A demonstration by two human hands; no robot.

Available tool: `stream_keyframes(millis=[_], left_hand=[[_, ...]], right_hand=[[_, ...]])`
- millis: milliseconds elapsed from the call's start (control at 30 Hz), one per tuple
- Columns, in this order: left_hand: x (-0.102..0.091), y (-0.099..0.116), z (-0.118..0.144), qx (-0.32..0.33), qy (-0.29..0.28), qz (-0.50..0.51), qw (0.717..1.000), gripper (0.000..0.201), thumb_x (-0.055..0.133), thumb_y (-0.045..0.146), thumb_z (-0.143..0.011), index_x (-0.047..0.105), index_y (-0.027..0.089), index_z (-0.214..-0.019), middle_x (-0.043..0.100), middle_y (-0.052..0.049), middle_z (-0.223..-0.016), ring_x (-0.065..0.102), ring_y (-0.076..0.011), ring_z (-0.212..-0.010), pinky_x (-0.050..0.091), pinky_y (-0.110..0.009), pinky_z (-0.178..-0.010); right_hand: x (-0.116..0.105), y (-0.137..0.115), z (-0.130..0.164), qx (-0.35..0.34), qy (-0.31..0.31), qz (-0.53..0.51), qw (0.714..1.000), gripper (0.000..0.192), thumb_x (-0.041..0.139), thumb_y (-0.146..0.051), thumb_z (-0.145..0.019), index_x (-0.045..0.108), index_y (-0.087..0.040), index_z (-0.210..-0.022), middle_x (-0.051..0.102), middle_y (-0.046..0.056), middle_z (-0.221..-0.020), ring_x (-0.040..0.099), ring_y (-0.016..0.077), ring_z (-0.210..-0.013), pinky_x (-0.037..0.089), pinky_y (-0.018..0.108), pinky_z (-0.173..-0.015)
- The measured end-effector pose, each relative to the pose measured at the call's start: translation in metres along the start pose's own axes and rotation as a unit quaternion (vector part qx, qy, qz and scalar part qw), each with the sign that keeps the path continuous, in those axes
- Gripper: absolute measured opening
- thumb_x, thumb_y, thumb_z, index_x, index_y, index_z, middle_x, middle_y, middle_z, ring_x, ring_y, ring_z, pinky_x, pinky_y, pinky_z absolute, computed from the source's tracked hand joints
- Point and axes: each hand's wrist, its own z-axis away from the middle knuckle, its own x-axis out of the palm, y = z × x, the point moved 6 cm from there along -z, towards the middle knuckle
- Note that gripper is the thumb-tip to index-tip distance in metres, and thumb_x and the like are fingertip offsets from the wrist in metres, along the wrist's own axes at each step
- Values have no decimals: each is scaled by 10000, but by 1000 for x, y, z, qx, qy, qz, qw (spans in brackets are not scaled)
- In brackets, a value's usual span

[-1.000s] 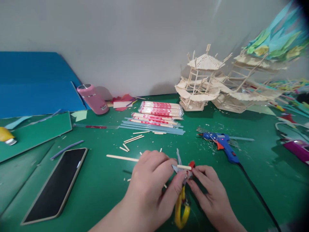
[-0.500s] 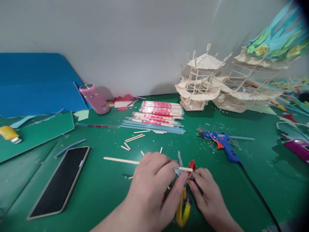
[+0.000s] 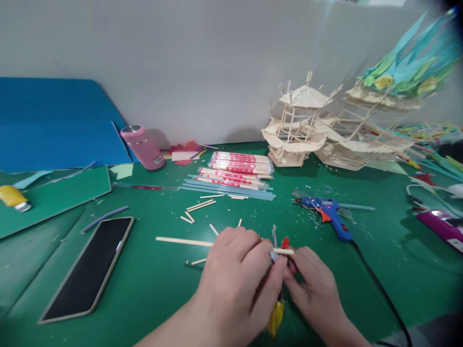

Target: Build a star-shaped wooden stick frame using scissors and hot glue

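Note:
My left hand [image 3: 235, 274] is closed over a long, thin wooden stick [image 3: 184, 241]. One end sticks out to the left, and a short pale end shows to the right past my fingers. My right hand [image 3: 314, 284] is closed in a pinch on scissors [image 3: 277, 318] with red and yellow parts. A narrow grey blade points away from me beside the stick's right end, and the hands hide most of the tool. Around my left hand lie several short cut stick pieces [image 3: 201, 206].
On the green table [image 3: 162, 294] lie a phone [image 3: 88, 270] and a blue glue gun [image 3: 327, 212] with a trailing cord. Farther back are wrapped stick bundles [image 3: 240, 164], a pink bottle [image 3: 144, 147] and a wooden stick pavilion model [image 3: 294, 127]. A blue board [image 3: 58, 125] stands left.
Both hands have shifted slightly right with the stick and scissors. The yellow loop has turned and shows narrower. The view has tilted a little.

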Motion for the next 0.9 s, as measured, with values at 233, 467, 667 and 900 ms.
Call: stream_keyframes(millis=[233, 467, 667, 900], left_hand=[[1, -2, 4, 5, -3, 4, 1000, 79, 513, 108, -762, 579, 132, -726, 570, -51, -647, 495, -155, -601, 405, -296, -536], [0, 0, 6, 5, -4, 2, 1000, 86, 507, 115, -768, 588, 126, -744, 573, -54, -660, 501, -161, -612, 412, -304, -544], [1, 1, 4, 11, -12, 5, 1000, 101, 495, 101, -777, 584, 125, -738, 566, -44, -655, 493, -155, -606, 402, -299, -543], [3, 7, 2, 9, -33, -3, 999, 113, 485, 137, -800, 584, 126, -747, 567, -51, -673, 482, -159, -622, 397, -317, -566]], right_hand=[[3, 0, 3, -18, 11, -12, 1000, 112, 438, -187, -823, 548, -179, -799, 515, 28, -642, 451, 152, -596, 387, 265, -507], [7, 2, 6, 6, -10, -19, 1000, 165, 402, -210, -842, 544, -183, -761, 502, 18, -637, 471, 146, -597, 393, 251, -508], [9, 6, 7, 34, -41, -17, 998, 165, 399, -216, -848, 493, -193, -714, 485, -3, -628, 469, 134, -592, 382, 240, -517], [-4, 1, -2, 18, -25, 0, 1000, 124, 446, -248, -808, 450, -203, -693, 439, -17, -609, 411, 137, -569, 326, 255, -497]])
